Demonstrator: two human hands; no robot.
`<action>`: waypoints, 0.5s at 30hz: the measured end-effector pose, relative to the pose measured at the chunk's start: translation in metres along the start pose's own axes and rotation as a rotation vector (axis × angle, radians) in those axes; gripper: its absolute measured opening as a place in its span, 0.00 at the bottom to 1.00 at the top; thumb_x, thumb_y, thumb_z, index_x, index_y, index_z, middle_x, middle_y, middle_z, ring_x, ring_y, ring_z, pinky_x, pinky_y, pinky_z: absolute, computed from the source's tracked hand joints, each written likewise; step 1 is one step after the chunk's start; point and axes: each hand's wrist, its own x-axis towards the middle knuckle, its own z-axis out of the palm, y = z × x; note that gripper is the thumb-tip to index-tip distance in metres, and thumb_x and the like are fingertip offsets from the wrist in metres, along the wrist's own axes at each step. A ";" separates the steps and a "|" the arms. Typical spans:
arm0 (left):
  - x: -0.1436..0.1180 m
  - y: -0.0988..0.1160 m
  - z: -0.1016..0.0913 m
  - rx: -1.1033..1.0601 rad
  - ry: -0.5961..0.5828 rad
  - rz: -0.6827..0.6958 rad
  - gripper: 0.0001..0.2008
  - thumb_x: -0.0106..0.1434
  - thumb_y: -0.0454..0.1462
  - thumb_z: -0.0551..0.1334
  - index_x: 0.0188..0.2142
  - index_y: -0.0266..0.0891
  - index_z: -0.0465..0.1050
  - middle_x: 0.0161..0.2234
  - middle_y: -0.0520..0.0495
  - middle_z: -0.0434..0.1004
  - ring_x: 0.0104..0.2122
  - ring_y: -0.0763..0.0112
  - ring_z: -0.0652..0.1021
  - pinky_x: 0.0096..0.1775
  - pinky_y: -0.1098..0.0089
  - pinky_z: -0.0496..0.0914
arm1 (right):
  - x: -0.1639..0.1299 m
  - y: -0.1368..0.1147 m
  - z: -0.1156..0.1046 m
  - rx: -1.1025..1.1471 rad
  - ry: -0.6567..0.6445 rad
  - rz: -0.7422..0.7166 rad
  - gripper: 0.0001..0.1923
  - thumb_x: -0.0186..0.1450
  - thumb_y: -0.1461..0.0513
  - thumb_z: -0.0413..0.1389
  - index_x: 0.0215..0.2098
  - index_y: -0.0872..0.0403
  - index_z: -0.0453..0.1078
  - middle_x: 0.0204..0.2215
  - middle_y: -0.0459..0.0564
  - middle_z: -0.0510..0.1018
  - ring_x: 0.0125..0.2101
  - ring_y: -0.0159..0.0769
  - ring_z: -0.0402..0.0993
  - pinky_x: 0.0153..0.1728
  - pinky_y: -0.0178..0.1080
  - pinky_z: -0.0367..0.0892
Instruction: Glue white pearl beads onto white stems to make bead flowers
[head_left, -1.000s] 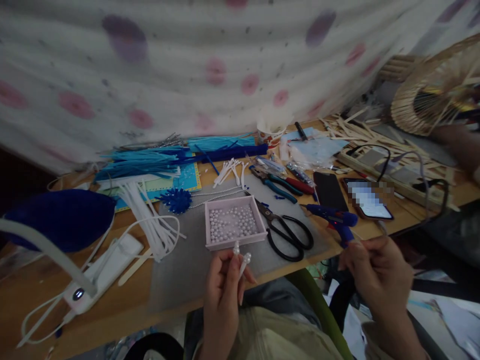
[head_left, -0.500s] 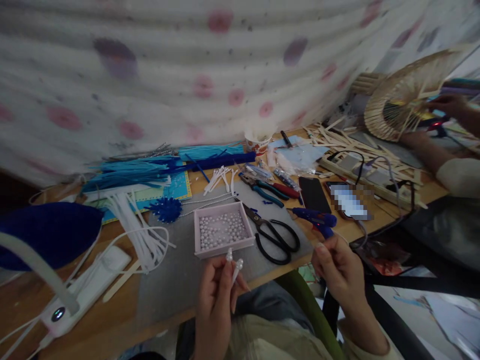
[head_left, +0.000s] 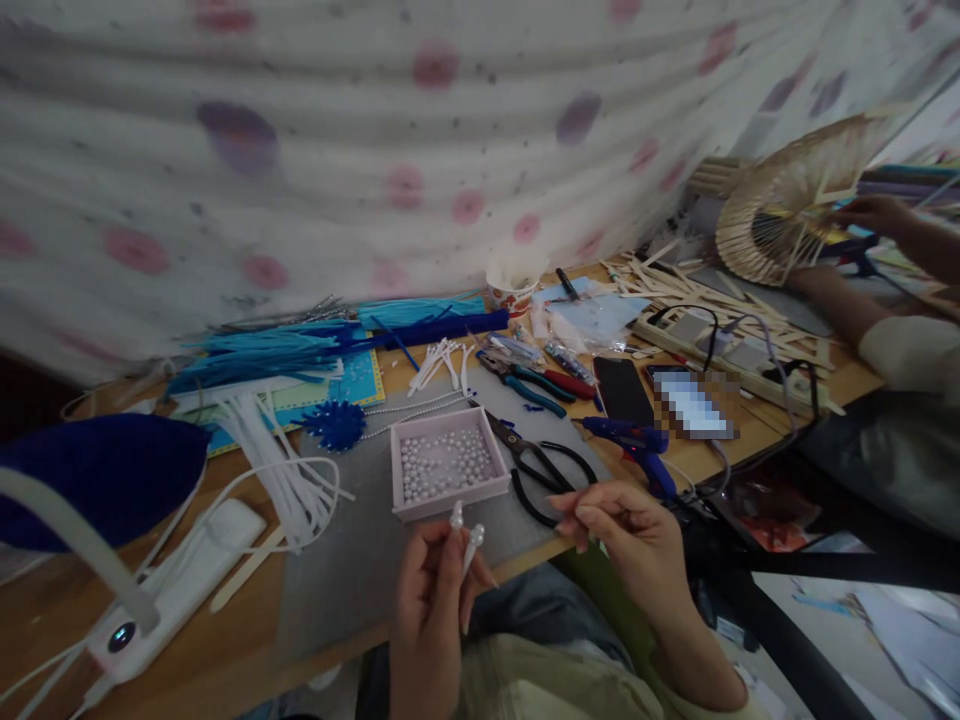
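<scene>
Head view: your wooden table (head_left: 225, 650) runs across the frame's middle, a gray mat (head_left: 337, 590) at its lower center. Your left hand (head_left: 435, 580), bottom center, is pinched narrow. Your right hand (head_left: 634, 530), lower right of center, has its fingers drawn close; you cannot tell whether they hold anything. Black-handled scissors (head_left: 519, 446) lie right of the pink bead box (head_left: 450, 498). Two white beaded pieces (head_left: 472, 547) sit gripped in your left fingertips, just below the box.
</scene>
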 end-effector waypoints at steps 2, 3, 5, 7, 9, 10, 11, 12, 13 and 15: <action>0.000 0.000 -0.002 0.001 0.004 -0.003 0.23 0.58 0.55 0.76 0.33 0.38 0.77 0.20 0.54 0.77 0.16 0.83 0.62 0.20 0.81 0.56 | -0.001 0.000 0.001 -0.019 -0.007 -0.013 0.12 0.60 0.52 0.73 0.27 0.51 0.82 0.28 0.55 0.89 0.22 0.38 0.84 0.19 0.31 0.76; 0.000 0.000 -0.002 0.006 0.009 -0.003 0.23 0.58 0.55 0.76 0.33 0.38 0.77 0.20 0.54 0.77 0.17 0.82 0.63 0.20 0.81 0.56 | -0.002 0.000 0.001 -0.037 -0.011 -0.021 0.11 0.61 0.53 0.72 0.28 0.51 0.82 0.28 0.55 0.89 0.23 0.40 0.85 0.20 0.32 0.77; 0.000 0.000 -0.003 0.011 0.014 0.006 0.23 0.58 0.55 0.76 0.32 0.38 0.76 0.20 0.54 0.76 0.17 0.82 0.62 0.20 0.80 0.56 | -0.002 -0.001 0.000 -0.071 -0.021 -0.036 0.09 0.61 0.55 0.72 0.28 0.50 0.83 0.28 0.55 0.89 0.26 0.43 0.87 0.21 0.33 0.78; 0.000 0.000 -0.003 0.008 0.007 0.017 0.23 0.58 0.55 0.76 0.32 0.38 0.76 0.20 0.54 0.77 0.16 0.82 0.62 0.20 0.80 0.55 | -0.002 -0.002 0.000 -0.097 -0.023 -0.037 0.08 0.61 0.55 0.72 0.29 0.50 0.84 0.30 0.55 0.89 0.27 0.44 0.88 0.21 0.34 0.79; 0.000 0.000 -0.002 0.001 0.000 0.019 0.23 0.58 0.55 0.76 0.32 0.38 0.77 0.20 0.54 0.77 0.16 0.82 0.62 0.19 0.80 0.55 | -0.002 -0.001 0.000 -0.124 -0.008 -0.015 0.09 0.61 0.53 0.72 0.30 0.49 0.85 0.33 0.57 0.90 0.27 0.44 0.88 0.21 0.35 0.80; 0.000 0.000 -0.002 -0.003 0.002 0.015 0.23 0.58 0.55 0.76 0.32 0.38 0.77 0.20 0.53 0.77 0.16 0.82 0.62 0.20 0.80 0.55 | -0.001 -0.001 0.000 -0.134 0.006 0.002 0.09 0.60 0.53 0.72 0.32 0.49 0.86 0.33 0.57 0.90 0.25 0.45 0.87 0.21 0.37 0.80; 0.000 0.000 -0.002 -0.008 0.007 0.009 0.23 0.58 0.55 0.77 0.33 0.38 0.77 0.20 0.53 0.77 0.16 0.82 0.62 0.20 0.80 0.55 | -0.001 -0.001 -0.001 -0.141 0.026 0.018 0.10 0.58 0.52 0.73 0.33 0.49 0.86 0.32 0.56 0.89 0.25 0.45 0.87 0.22 0.39 0.81; 0.000 0.000 -0.002 -0.014 0.013 0.005 0.23 0.57 0.55 0.77 0.33 0.38 0.77 0.19 0.53 0.77 0.16 0.82 0.62 0.20 0.80 0.55 | -0.001 -0.002 -0.003 -0.154 0.049 0.026 0.12 0.56 0.52 0.75 0.33 0.49 0.86 0.30 0.55 0.89 0.24 0.45 0.87 0.24 0.40 0.82; 0.000 0.000 -0.002 -0.019 0.015 0.005 0.23 0.57 0.55 0.77 0.33 0.38 0.77 0.20 0.54 0.77 0.16 0.82 0.62 0.20 0.80 0.55 | -0.001 -0.002 -0.005 -0.178 0.075 0.020 0.13 0.53 0.53 0.76 0.33 0.49 0.86 0.29 0.54 0.89 0.24 0.46 0.86 0.25 0.41 0.83; 0.000 0.000 -0.003 -0.023 0.007 0.014 0.22 0.58 0.54 0.77 0.33 0.39 0.77 0.20 0.54 0.77 0.16 0.83 0.62 0.20 0.81 0.56 | -0.001 -0.003 -0.013 -0.276 0.125 -0.016 0.13 0.50 0.52 0.77 0.27 0.49 0.85 0.24 0.52 0.87 0.22 0.44 0.84 0.24 0.41 0.81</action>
